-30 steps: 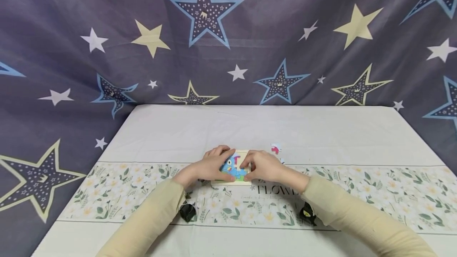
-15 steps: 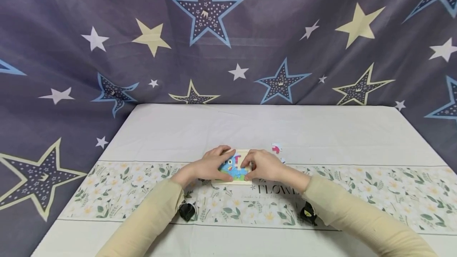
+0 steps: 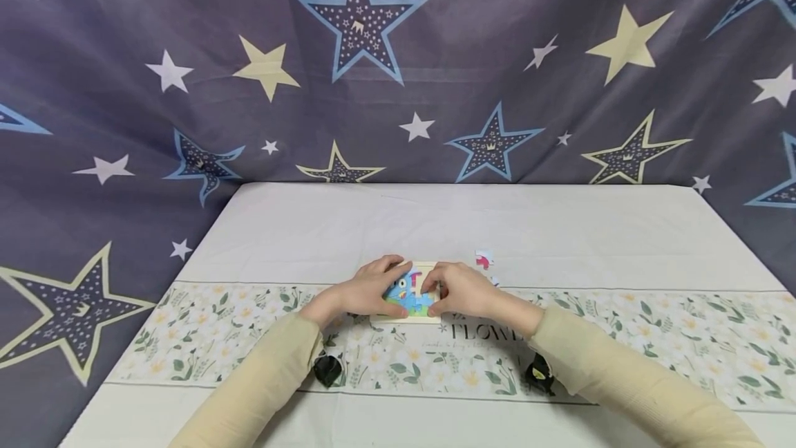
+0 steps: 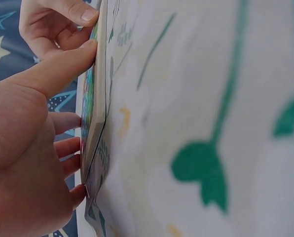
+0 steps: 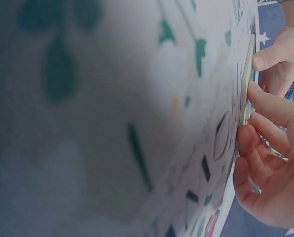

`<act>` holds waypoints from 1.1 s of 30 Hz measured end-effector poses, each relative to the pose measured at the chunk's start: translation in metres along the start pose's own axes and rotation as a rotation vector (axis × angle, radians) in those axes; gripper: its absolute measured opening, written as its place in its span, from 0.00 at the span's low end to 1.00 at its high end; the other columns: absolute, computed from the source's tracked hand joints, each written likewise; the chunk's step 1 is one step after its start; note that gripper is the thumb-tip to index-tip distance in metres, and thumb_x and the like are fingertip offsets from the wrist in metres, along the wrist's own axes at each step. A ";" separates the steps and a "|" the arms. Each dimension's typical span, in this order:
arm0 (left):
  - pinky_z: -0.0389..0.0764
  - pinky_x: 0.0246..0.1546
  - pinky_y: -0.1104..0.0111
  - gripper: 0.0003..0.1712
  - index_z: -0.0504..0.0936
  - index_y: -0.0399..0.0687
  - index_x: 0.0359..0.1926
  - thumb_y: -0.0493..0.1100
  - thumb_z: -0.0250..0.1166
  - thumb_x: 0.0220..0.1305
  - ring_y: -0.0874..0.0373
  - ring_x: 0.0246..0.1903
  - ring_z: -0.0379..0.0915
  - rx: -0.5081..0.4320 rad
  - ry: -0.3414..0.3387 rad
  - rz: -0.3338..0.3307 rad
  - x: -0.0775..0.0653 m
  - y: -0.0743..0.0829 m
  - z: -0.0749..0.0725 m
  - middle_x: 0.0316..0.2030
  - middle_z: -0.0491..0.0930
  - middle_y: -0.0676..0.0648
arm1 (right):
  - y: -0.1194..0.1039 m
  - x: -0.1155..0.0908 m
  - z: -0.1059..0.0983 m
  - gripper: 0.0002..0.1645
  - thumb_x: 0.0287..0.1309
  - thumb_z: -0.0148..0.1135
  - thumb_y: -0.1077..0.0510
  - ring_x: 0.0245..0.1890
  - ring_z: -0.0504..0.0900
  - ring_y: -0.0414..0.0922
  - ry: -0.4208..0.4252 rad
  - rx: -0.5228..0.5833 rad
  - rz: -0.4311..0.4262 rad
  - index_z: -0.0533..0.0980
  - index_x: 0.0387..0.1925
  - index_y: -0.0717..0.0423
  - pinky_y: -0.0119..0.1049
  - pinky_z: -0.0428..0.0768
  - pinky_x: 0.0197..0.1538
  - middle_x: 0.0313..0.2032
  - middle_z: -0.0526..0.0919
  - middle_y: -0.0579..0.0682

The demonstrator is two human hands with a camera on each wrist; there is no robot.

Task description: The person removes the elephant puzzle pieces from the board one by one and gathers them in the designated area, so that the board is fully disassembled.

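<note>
A small jigsaw puzzle (image 3: 407, 289) in a pale wooden frame (image 3: 404, 320) lies on the table, showing a blue cartoon figure over green. My left hand (image 3: 372, 287) rests across its left side, thumb stretched along the near part and fingertips on the picture; the left wrist view shows these fingers (image 4: 68, 146) fairly straight. At the right side my right hand (image 3: 463, 289) pinches a puzzle piece at the lower right between thumb and index finger, mostly hidden by the fingers. Its other fingers (image 5: 250, 170) are curled in beside the frame. Bare pale backing shows above the right fingertips.
A loose pink and white puzzle piece (image 3: 483, 259) lies beyond my right hand, with another partly hidden piece (image 3: 494, 281) by the knuckles. A floral printed band (image 3: 622, 337) crosses the white tablecloth (image 3: 560, 227). A starry curtain (image 3: 435, 88) hangs behind.
</note>
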State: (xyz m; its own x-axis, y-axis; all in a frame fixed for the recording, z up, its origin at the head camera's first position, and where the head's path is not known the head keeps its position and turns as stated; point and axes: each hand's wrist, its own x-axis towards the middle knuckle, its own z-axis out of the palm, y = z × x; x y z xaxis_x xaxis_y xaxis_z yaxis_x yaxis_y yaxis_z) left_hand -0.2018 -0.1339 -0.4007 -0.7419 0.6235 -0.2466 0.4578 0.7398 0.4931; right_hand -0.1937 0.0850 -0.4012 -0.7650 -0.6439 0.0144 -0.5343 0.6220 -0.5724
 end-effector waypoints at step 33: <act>0.45 0.65 0.51 0.50 0.47 0.49 0.71 0.58 0.64 0.54 0.47 0.68 0.40 0.019 -0.013 -0.025 0.001 0.003 -0.001 0.69 0.45 0.43 | 0.000 0.000 -0.002 0.08 0.49 0.66 0.60 0.25 0.75 0.36 -0.005 0.077 -0.007 0.79 0.34 0.50 0.29 0.73 0.31 0.27 0.78 0.41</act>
State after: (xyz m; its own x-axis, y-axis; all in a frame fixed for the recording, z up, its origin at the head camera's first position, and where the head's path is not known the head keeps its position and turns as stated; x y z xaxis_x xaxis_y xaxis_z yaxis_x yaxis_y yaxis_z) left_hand -0.2013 -0.1311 -0.3986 -0.7468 0.6079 -0.2696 0.4486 0.7598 0.4707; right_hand -0.1939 0.0856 -0.3996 -0.7594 -0.6505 0.0147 -0.5105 0.5817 -0.6333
